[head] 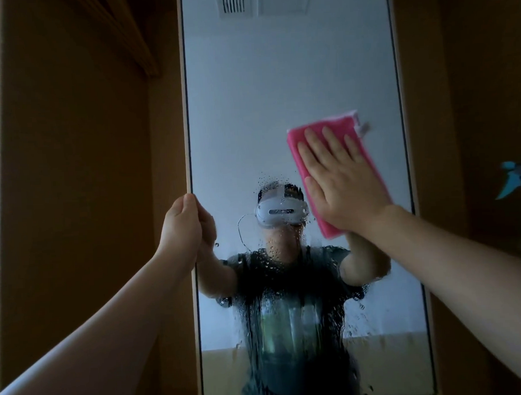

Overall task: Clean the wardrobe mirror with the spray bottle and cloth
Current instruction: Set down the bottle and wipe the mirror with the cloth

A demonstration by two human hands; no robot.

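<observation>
- Pink cloth [339, 176], soft rectangle, pressed flat on mirror [278, 92] under right hand [339, 182], fingers spread wide.
- Left hand [181, 227] curled around mirror's left edge.
- Wet glass, droplets below cloth.
- Blue spray bottle [518, 177] right of mirror, blurred.

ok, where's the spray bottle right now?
In the head view, the spray bottle sits at the far right edge, right of the mirror, partly cut off. Neither hand holds it; the right hand presses the pink cloth on the glass.
</observation>
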